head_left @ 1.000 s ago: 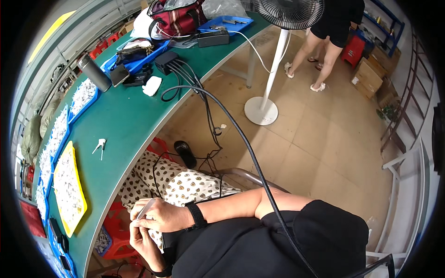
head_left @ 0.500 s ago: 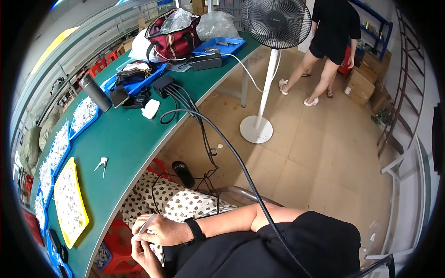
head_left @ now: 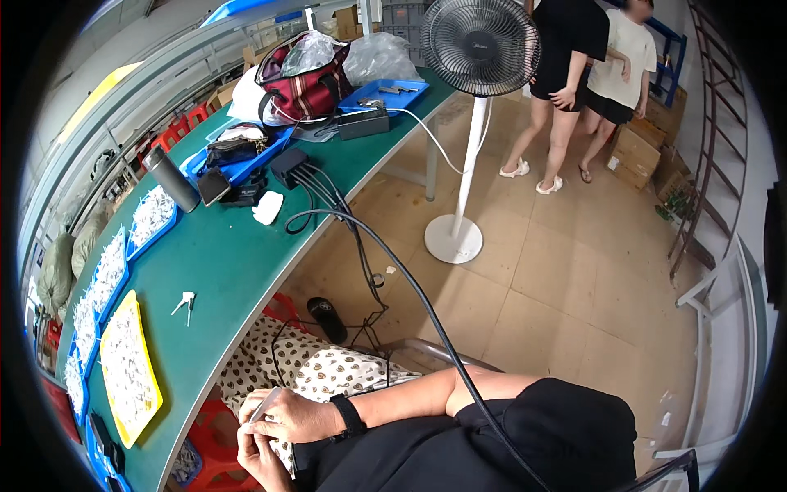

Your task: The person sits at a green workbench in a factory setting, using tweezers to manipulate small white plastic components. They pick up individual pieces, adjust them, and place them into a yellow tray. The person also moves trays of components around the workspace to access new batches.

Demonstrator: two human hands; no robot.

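My right hand [head_left: 299, 416], with a black band on the wrist, is closed on a small pale, flat strip [head_left: 264, 404], whose kind I cannot make out. Just below it, my left hand [head_left: 264, 464] has its fingers drawn together against the right one; whatever they may hold is hidden. Both hands are over my lap, beside the table edge. On the green table [head_left: 221, 254], a yellow tray [head_left: 154, 402] full of small white pieces is nearest to them. A couple of small white pieces [head_left: 187, 303] lie loose beyond that tray.
Blue trays [head_left: 156, 238] of white pieces line the table's far side. A grey bottle [head_left: 174, 182], a red bag [head_left: 307, 78] and a black cable bundle [head_left: 328, 184] stand farther back. One cable crosses over my arm. Beyond are a standing fan [head_left: 479, 49] and two people [head_left: 574, 74].
The view has shifted slightly. The person in black has moved a little left, and a second person in a light top now shows beside them. My hands keep the same pose.
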